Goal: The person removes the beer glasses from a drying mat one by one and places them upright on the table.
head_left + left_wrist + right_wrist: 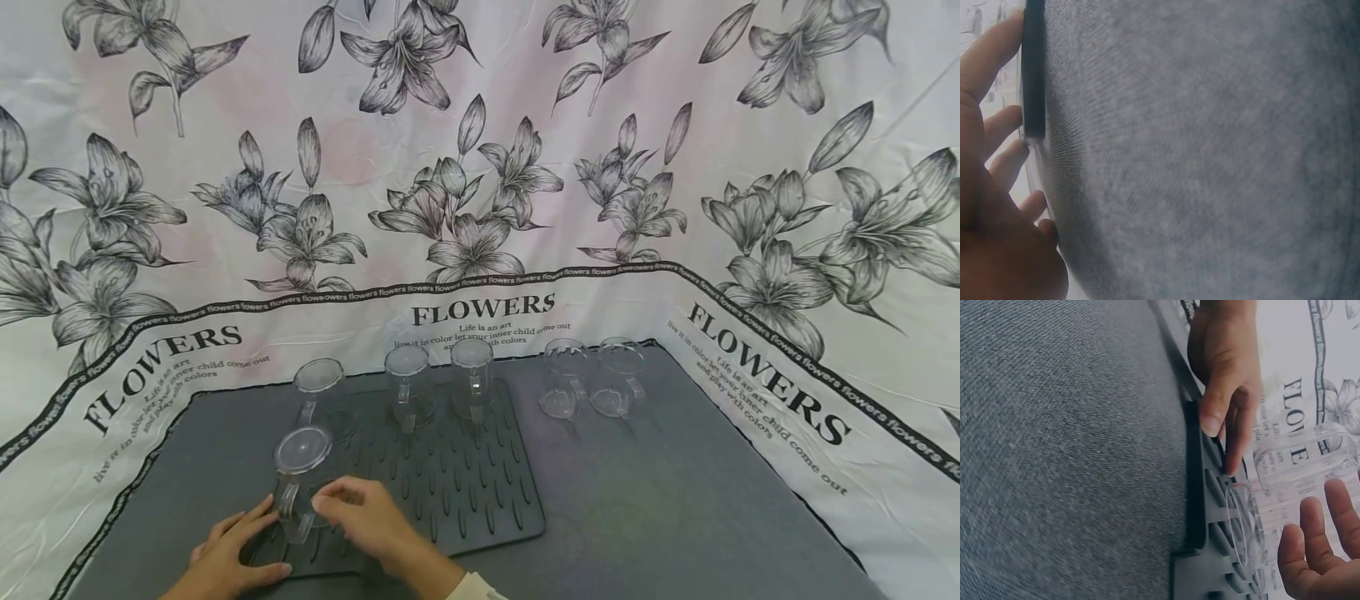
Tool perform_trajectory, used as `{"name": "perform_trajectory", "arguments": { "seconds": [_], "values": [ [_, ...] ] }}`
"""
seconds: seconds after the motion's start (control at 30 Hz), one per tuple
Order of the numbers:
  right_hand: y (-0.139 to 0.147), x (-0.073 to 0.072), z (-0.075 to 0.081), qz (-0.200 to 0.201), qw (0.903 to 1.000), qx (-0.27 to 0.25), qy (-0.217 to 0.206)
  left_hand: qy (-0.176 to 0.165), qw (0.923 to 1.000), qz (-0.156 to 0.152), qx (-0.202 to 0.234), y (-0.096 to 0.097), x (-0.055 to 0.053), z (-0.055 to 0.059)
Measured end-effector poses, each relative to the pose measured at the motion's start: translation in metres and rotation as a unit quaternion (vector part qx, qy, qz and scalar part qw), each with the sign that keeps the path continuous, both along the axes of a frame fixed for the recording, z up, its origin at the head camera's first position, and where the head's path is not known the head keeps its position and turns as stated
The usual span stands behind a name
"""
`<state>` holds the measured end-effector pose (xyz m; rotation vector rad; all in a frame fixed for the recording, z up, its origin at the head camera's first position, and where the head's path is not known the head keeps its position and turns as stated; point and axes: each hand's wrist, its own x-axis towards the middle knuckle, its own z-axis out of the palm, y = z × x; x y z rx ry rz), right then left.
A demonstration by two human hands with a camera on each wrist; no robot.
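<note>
A clear glass mug (303, 450) stands upside down on the front left part of a dark ridged drying mat (517, 492). My right hand (367, 517) is just right of this mug, fingers loosely bent; in the right wrist view its fingertips (1312, 515) hold nothing. Whether they touch the glass, I cannot tell. My left hand (232, 550) rests at the mat's front left corner, fingers spread, close to the mug's handle. In the left wrist view, those fingers lie along the mat's edge (1034, 75).
Three more clear mugs stand base up along the mat's back: one at left (318, 375), one mid-back (407, 362), one farther right (472, 358). Two mugs (562, 400) (615, 400) stand upright on the grey cloth (675, 517) right of the mat. Flower-printed fabric (480, 208) walls the table.
</note>
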<state>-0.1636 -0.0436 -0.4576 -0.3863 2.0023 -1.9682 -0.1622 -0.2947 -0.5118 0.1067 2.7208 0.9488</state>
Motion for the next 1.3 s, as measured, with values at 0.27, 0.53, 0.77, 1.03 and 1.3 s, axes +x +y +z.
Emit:
{"name": "perform_trajectory", "arguments": {
  "seconds": [0.27, 0.53, 0.77, 1.03, 1.3],
  "values": [
    [-0.006, 0.001, -0.005, 0.003, 1.0000, 0.007, 0.003, 0.010, 0.9999, -0.002, -0.007, -0.001, 0.002, -0.001],
    [-0.013, 0.001, -0.010, 0.009, 0.9995, 0.026, 0.015, 0.011, 0.9998, -0.002, -0.014, 0.000, 0.002, 0.001],
    [-0.019, 0.002, -0.016, 0.003, 0.9992, 0.032, 0.023, 0.012, 0.9998, -0.001, -0.015, 0.000, 0.002, 0.000],
    [-0.025, 0.003, -0.018, 0.007, 0.9994, 0.026, 0.023, 0.017, 0.9997, -0.004, -0.016, 0.001, 0.002, 0.001],
    [-0.031, 0.003, -0.020, 0.022, 0.9993, 0.011, 0.028, 0.008, 0.9999, -0.003, -0.012, -0.001, 0.000, -0.001]
  ]
}}
